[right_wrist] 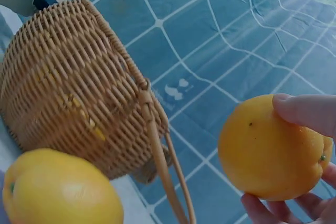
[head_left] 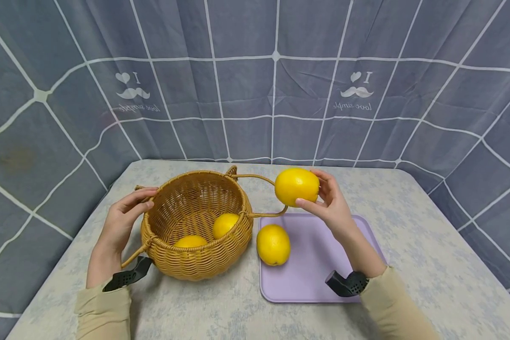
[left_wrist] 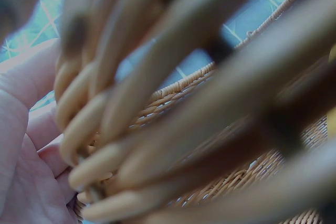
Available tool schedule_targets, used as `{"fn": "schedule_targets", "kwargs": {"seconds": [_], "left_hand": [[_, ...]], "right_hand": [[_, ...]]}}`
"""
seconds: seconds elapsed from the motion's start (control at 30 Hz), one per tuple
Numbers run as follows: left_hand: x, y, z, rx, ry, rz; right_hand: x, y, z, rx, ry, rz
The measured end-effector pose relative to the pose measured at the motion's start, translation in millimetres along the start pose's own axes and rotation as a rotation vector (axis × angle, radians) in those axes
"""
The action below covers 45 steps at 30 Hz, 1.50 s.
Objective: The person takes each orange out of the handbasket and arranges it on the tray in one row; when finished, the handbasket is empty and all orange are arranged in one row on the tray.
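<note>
My right hand (head_left: pixel 328 200) holds a yellow lemon (head_left: pixel 296 186) in its fingertips, raised above the far edge of a lilac tray (head_left: pixel 323 264) and just right of a wicker basket (head_left: pixel 195 226). The right wrist view shows that lemon (right_wrist: pixel 268 148) pinched between thumb and fingers. A second lemon (head_left: pixel 273 244) lies on the tray's left part, also seen close in the right wrist view (right_wrist: pixel 58 190). Two more lemons (head_left: pixel 225 224) lie inside the basket. My left hand (head_left: pixel 125 217) grips the basket's left rim, with its fingers (left_wrist: pixel 31 129) curled over the weave (left_wrist: pixel 210 129).
The basket's thin looped handle (head_left: pixel 259 189) hangs down to the right, behind the raised lemon. A pale patterned cloth covers the table (head_left: pixel 429 264). A grey curtain (head_left: pixel 255 85) with white grid lines closes off the back and both sides.
</note>
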<state>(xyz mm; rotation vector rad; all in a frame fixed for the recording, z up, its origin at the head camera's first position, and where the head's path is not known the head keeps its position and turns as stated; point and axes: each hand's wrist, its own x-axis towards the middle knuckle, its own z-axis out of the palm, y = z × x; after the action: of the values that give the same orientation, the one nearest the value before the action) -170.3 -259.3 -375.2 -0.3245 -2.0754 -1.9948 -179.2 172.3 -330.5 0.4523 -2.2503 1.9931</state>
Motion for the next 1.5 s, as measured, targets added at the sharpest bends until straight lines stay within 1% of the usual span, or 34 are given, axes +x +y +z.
{"fn": "schedule_targets", "kwargs": {"seconds": [0.17,0.47,0.67,0.87,0.97,1.17,1.27,1.5], "left_hand": [[-0.1,0.6,0.1,0.0,-0.003,0.001],[-0.1,-0.1,-0.5,0.004,0.004,-0.01],[0.1,0.0,-0.2,0.002,0.003,-0.005],[0.1,-0.2,0.3,-0.006,0.003,0.007],[0.1,-0.4,0.3,-0.013,0.002,0.011],[0.5,-0.3,0.1,-0.022,0.003,0.013],[0.7,-0.1,0.1,-0.022,0.003,0.016],[0.0,-0.3,0.7,-0.015,-0.003,0.026]], "right_hand": [[-11,8,-9,0.008,0.031,0.06],[-29,29,-19,-0.052,0.049,0.133],[-38,41,-22,-0.094,0.066,0.178],[-45,53,-25,-0.146,0.094,0.202],[-48,58,-25,-0.163,0.111,0.212],[-53,67,-22,-0.181,0.132,0.259],[-54,72,-21,-0.195,0.13,0.272],[-58,84,-22,-0.218,0.081,0.289]]}}
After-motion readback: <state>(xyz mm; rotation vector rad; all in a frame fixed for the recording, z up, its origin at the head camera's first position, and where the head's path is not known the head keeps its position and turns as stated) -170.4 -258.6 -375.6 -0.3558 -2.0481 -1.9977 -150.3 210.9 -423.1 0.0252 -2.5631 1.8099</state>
